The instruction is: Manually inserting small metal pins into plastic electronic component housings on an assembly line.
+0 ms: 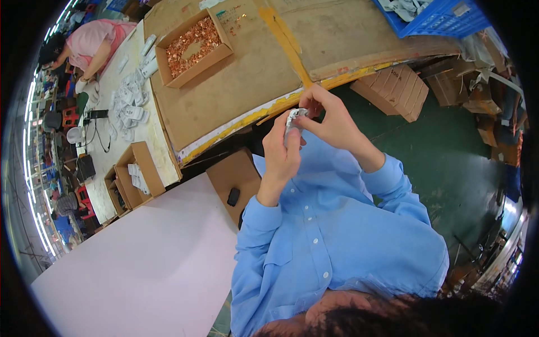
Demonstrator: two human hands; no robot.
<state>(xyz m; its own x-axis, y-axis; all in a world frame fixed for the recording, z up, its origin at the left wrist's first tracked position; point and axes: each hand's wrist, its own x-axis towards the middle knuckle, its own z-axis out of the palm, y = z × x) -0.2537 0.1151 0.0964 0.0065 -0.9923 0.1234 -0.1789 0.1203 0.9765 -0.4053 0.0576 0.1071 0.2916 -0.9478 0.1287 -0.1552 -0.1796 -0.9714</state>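
Observation:
Both my hands meet in front of me, just off the near edge of the brown-covered table (252, 73). My left hand (279, 151) is wrapped round a small whitish-grey moulded part (294, 117), its hollow end facing up. From the other side my right hand (328, 115) reaches over, its thumb at the part's rim and its index finger bent above it. Whether the right fingers pinch something small is hidden. On the table, an open cardboard box (223, 51) holds many small copper-coloured pieces (193, 45).
Left, a pale bench carries a pile of similar whitish parts (130, 101) and a cardboard box (147, 168). Beyond it a person in pink (101, 42) bends over. A blue crate (443, 19) stands far right. Cartons (393, 92) lie below the table. A white board (146, 253) is lower left.

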